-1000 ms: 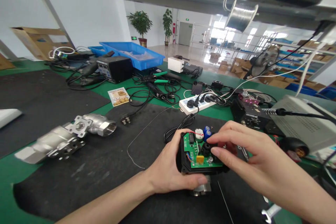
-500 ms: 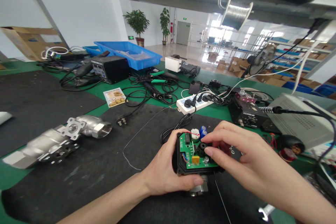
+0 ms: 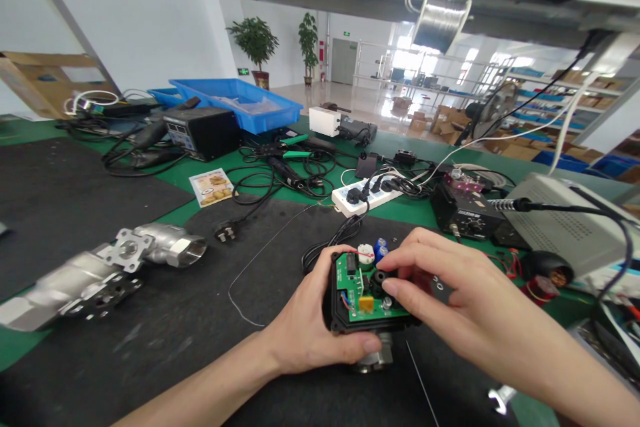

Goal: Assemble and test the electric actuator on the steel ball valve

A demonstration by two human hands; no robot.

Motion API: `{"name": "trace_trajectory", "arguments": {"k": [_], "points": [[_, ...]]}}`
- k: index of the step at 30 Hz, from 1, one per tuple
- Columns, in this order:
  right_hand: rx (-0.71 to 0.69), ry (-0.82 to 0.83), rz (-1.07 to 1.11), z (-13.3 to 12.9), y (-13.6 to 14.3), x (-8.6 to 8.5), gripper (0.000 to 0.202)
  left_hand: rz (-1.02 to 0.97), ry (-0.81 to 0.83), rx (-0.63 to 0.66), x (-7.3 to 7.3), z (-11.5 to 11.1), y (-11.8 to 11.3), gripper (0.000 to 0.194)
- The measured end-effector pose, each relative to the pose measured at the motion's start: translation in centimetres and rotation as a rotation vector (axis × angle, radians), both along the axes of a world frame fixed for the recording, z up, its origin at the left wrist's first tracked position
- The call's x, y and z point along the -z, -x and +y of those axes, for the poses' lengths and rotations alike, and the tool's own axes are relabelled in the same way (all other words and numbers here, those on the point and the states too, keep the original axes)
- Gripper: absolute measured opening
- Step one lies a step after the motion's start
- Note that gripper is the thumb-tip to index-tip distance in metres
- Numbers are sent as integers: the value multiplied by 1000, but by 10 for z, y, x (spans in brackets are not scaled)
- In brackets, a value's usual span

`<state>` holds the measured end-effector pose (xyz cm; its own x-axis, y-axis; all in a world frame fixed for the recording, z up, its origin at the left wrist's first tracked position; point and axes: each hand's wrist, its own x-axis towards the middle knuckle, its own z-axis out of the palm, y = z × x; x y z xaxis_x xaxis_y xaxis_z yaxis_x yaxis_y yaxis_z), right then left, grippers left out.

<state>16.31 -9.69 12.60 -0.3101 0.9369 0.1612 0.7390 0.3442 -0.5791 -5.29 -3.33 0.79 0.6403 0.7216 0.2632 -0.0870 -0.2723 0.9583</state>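
Note:
A black housing (image 3: 341, 325) with a green circuit board (image 3: 357, 313) inside sits low in the centre, a metal fitting (image 3: 383, 355) under it. My left hand (image 3: 315, 320) wraps round the housing's left side, thumb along the near edge. The thumb and index finger of my right hand (image 3: 430, 277) pinch a small round black part (image 3: 379, 279) on the board. Blue cylinders (image 3: 381, 250), a white round component (image 3: 365, 253) and a yellow block (image 3: 366, 304) stand around it. The board's right side is partly hidden by my right hand.
Metal valve bodies (image 3: 90, 277) lie on the black mat at left. Behind are a power strip (image 3: 367, 195), tangled cables, a blue tray (image 3: 235, 103) and a black box (image 3: 203, 133). A thin rod (image 3: 421, 380) and a wrench (image 3: 501, 398) lie near the front right.
The whole view has shifted slightly, so objects appear a little further left. Both hands keep the same hold on the housing and the black part.

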Motion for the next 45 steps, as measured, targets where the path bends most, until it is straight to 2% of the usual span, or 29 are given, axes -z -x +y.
{"name": "trace_trajectory", "arguments": {"k": [35,45], "points": [[68,76,71,1,2,3,9,-12,-3,10,2,1,0,89],[109,8,40,-1,10,5,6,-4,-11,13,0,1,1,87]]}}
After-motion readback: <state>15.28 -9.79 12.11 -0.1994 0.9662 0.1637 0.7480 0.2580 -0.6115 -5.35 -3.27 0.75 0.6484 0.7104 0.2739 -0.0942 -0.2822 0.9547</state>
